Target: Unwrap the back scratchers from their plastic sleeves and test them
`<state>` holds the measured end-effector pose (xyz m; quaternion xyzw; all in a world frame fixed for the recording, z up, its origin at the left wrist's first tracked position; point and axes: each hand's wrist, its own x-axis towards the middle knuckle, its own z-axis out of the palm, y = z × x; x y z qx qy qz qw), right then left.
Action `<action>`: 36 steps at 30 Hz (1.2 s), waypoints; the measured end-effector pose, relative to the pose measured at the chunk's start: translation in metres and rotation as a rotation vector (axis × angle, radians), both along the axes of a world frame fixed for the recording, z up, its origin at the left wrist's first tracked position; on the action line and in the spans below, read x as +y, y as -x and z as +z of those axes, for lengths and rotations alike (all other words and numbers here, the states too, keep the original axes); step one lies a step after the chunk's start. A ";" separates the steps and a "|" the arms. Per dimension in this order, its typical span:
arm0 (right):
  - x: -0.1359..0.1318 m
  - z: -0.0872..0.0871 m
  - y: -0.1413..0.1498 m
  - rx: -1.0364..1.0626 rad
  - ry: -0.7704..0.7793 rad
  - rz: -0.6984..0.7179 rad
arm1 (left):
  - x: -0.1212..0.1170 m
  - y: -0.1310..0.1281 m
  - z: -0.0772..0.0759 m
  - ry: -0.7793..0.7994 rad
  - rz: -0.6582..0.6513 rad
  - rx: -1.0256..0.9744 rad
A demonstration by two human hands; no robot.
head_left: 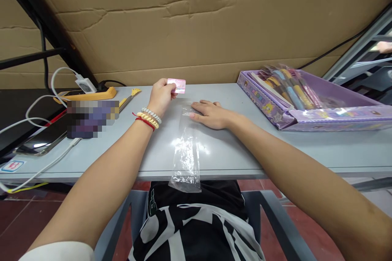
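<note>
Between the thumb and fingers of my left hand is a small pink printed card, held just above the far part of the desk. My right hand lies palm down with its fingers stretched out, the thumb touching the upper end of a clear plastic bag. That bag is long, flat and crinkled, and its lower end hangs over the desk's front edge. Nothing can be made out inside it.
On the right stands a purple printed box with several wrapped pens in it. A phone, white cables, a yellow power strip and a pixelated item sit left. Cardboard walls the back of the grey desk.
</note>
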<state>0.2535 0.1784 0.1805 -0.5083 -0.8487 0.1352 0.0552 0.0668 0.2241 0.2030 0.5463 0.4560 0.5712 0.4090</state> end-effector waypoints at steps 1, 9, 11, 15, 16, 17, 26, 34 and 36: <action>0.000 0.000 0.001 -0.022 -0.008 0.001 | -0.001 -0.001 -0.001 0.004 -0.015 0.022; 0.000 0.003 0.005 -0.056 -0.058 0.024 | -0.001 -0.003 -0.004 0.035 -0.045 0.119; 0.000 0.002 0.004 -0.056 -0.072 0.026 | 0.000 -0.001 -0.004 0.037 -0.037 0.130; 0.006 -0.001 -0.004 -0.100 -0.055 -0.060 | 0.003 0.000 -0.006 0.048 -0.011 0.158; 0.008 -0.001 -0.007 -0.112 -0.059 -0.092 | 0.003 0.001 -0.006 0.052 -0.003 0.167; 0.010 0.000 -0.010 -0.120 -0.083 -0.123 | 0.004 0.001 -0.007 0.056 0.006 0.181; -0.005 0.023 -0.020 -0.021 -0.388 -0.168 | 0.007 0.010 -0.012 -0.004 0.066 0.445; -0.022 0.027 0.001 -0.199 0.080 0.019 | 0.004 0.010 -0.010 -0.048 0.085 0.660; -0.019 0.031 -0.007 -0.255 0.137 -0.040 | 0.004 0.010 -0.010 -0.054 0.078 0.681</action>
